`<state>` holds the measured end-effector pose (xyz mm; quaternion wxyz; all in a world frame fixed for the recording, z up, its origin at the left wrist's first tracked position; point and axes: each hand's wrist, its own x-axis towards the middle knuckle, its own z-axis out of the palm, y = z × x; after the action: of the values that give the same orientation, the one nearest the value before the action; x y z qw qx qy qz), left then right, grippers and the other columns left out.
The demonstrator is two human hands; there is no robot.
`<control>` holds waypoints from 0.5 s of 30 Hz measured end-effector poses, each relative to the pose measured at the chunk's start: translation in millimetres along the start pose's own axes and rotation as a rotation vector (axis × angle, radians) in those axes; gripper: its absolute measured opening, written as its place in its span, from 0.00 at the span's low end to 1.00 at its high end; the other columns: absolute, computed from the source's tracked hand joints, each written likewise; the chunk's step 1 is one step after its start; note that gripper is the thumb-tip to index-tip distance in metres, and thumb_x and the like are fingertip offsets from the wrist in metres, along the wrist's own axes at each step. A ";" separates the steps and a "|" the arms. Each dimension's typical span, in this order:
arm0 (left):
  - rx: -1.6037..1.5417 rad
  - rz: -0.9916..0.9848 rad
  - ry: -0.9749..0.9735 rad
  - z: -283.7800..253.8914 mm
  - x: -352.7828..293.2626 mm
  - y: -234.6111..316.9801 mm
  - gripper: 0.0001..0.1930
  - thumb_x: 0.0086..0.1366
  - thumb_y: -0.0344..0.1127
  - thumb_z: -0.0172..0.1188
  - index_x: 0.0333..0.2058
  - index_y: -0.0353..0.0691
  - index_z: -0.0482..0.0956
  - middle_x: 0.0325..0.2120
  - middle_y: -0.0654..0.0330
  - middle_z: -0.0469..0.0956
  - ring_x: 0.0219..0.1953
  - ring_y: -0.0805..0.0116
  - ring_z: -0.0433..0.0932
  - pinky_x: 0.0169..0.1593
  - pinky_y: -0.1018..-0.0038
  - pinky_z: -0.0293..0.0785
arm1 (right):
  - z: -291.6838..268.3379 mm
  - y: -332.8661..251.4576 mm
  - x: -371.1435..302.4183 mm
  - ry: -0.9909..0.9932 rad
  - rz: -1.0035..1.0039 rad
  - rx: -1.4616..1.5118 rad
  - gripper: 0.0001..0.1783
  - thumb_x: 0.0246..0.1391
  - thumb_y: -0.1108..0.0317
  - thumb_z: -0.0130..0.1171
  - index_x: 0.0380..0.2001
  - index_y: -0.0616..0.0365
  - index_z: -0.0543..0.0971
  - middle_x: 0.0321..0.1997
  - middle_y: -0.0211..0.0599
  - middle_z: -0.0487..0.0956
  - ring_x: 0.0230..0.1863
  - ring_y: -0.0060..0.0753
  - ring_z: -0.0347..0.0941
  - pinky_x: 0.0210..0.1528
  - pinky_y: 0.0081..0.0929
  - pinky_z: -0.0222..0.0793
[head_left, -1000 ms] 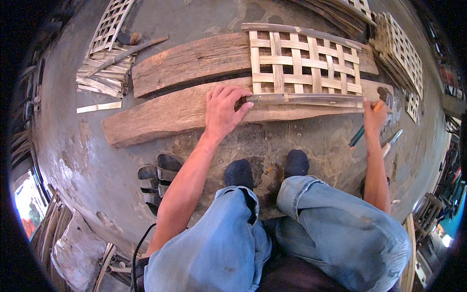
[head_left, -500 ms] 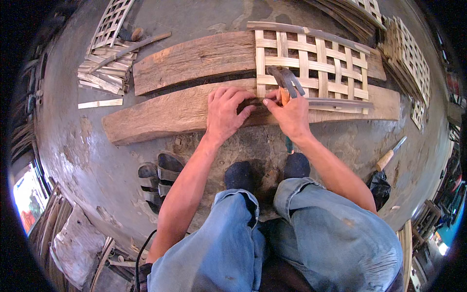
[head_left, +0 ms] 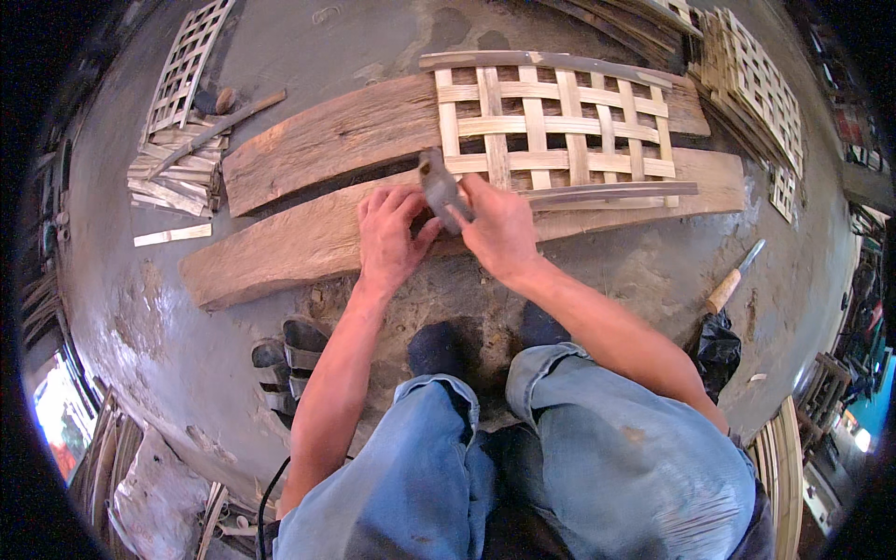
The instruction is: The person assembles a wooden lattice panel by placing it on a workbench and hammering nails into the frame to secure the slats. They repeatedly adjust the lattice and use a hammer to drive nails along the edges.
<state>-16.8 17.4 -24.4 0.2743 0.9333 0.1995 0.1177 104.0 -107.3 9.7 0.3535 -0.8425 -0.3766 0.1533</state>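
Note:
A woven bamboo lattice panel (head_left: 569, 124) lies across two thick wooden boards (head_left: 317, 140), with a dark split strip along its far edge and another along its near edge. My right hand (head_left: 499, 227) grips a hammer (head_left: 439, 191), slightly blurred, whose metal head is at the panel's near left corner. Beside it, on the nearer board (head_left: 280, 245), my left hand (head_left: 390, 233) is closed, thumb and forefinger drawn together by the hammer head. Whatever those fingers may hold is too small or hidden to make out.
Bamboo slats (head_left: 177, 177) and a lattice panel (head_left: 191, 61) lie at the far left. More panels (head_left: 761, 89) are stacked at the far right. A wooden-handled knife (head_left: 733, 280) lies by a black plastic bag (head_left: 721, 350). Dark sandals (head_left: 289, 364) sit left of my feet.
The view has shifted, so the boards and panel sit further left. My right hand has brought the hammer head from over the panel down toward my left fingers, which have curled closer together.

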 end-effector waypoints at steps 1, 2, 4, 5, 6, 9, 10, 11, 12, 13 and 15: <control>0.004 0.012 0.012 -0.1 0.6 0.9 0.18 0.49 0.34 0.72 0.41 0.45 0.82 0.42 0.63 0.79 0.49 0.58 0.74 0.55 0.59 0.65 | 0.4 0.3 -0.1 0.015 -0.075 -0.001 0.10 0.56 0.66 0.62 0.34 0.58 0.73 0.29 0.48 0.80 0.31 0.56 0.78 0.30 0.48 0.72; 0.007 0.024 0.024 0.0 1.4 2.1 0.18 0.48 0.34 0.71 0.41 0.45 0.82 0.42 0.63 0.79 0.49 0.57 0.73 0.55 0.59 0.65 | -1.0 0.5 -0.8 -0.023 -0.056 -0.014 0.08 0.57 0.67 0.60 0.33 0.58 0.73 0.31 0.47 0.80 0.32 0.55 0.78 0.31 0.48 0.73; 0.006 0.031 0.031 -0.2 1.9 2.5 0.19 0.48 0.33 0.71 0.41 0.44 0.82 0.42 0.62 0.78 0.49 0.57 0.73 0.54 0.58 0.65 | -2.0 -0.7 1.0 0.011 -0.106 0.013 0.07 0.53 0.72 0.61 0.33 0.58 0.73 0.29 0.47 0.78 0.31 0.56 0.77 0.30 0.47 0.70; 0.001 0.027 0.026 -0.3 1.2 1.5 0.19 0.47 0.33 0.71 0.42 0.44 0.82 0.42 0.62 0.78 0.49 0.57 0.73 0.54 0.58 0.65 | -1.8 -1.5 2.2 0.026 -0.132 0.029 0.08 0.50 0.75 0.62 0.33 0.58 0.73 0.27 0.47 0.77 0.30 0.56 0.76 0.29 0.47 0.69; -0.004 0.022 0.021 -0.1 0.8 0.7 0.20 0.47 0.33 0.71 0.42 0.44 0.82 0.42 0.62 0.78 0.49 0.57 0.73 0.54 0.58 0.65 | -2.1 -0.9 3.4 0.003 -0.136 0.016 0.09 0.50 0.74 0.63 0.33 0.58 0.73 0.27 0.47 0.77 0.31 0.57 0.76 0.30 0.46 0.70; -0.020 0.009 0.059 1.8 0.3 0.4 0.19 0.48 0.33 0.71 0.42 0.45 0.82 0.41 0.63 0.78 0.48 0.57 0.73 0.53 0.59 0.65 | -1.9 0.9 7.5 -0.086 -0.141 0.006 0.10 0.50 0.71 0.64 0.33 0.58 0.73 0.29 0.48 0.78 0.33 0.57 0.77 0.31 0.47 0.71; -0.008 0.017 0.045 0.6 0.5 1.5 0.19 0.48 0.33 0.71 0.41 0.46 0.82 0.41 0.63 0.78 0.48 0.57 0.73 0.53 0.59 0.65 | -4.8 1.4 8.5 -0.125 -0.135 0.015 0.11 0.51 0.69 0.64 0.34 0.58 0.73 0.30 0.47 0.79 0.34 0.57 0.77 0.32 0.47 0.72; 0.003 0.025 0.031 -1.0 0.8 2.8 0.18 0.48 0.33 0.71 0.41 0.46 0.82 0.41 0.63 0.78 0.48 0.57 0.73 0.53 0.60 0.65 | -8.3 2.5 9.1 -0.165 -0.129 0.022 0.12 0.52 0.67 0.65 0.34 0.58 0.73 0.32 0.47 0.80 0.35 0.57 0.77 0.33 0.47 0.73; 0.014 0.032 0.017 -1.8 1.1 3.8 0.18 0.49 0.34 0.71 0.41 0.47 0.82 0.42 0.64 0.78 0.48 0.58 0.73 0.53 0.60 0.65 | -12.2 4.9 9.2 -0.202 -0.094 0.118 0.12 0.52 0.67 0.66 0.33 0.58 0.72 0.31 0.46 0.80 0.34 0.54 0.78 0.33 0.45 0.73; -0.011 0.034 0.021 -1.7 1.2 2.5 0.17 0.50 0.35 0.71 0.41 0.47 0.82 0.41 0.64 0.79 0.49 0.58 0.73 0.53 0.60 0.65 | -16.4 6.5 10.8 -0.241 -0.065 0.212 0.13 0.51 0.67 0.67 0.32 0.59 0.72 0.31 0.46 0.81 0.33 0.51 0.79 0.34 0.42 0.74; -0.062 0.040 0.031 -0.4 0.7 -0.6 0.16 0.51 0.36 0.71 0.41 0.48 0.83 0.41 0.65 0.80 0.49 0.58 0.73 0.53 0.61 0.64 | -27.2 9.1 11.2 -0.310 0.030 0.388 0.14 0.50 0.68 0.68 0.31 0.60 0.71 0.30 0.43 0.82 0.32 0.43 0.80 0.35 0.37 0.74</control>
<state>-16.5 18.3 -24.3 0.2976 0.9262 0.1815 0.1439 130.6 -116.3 22.5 0.4444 -0.7307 -0.3773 0.3554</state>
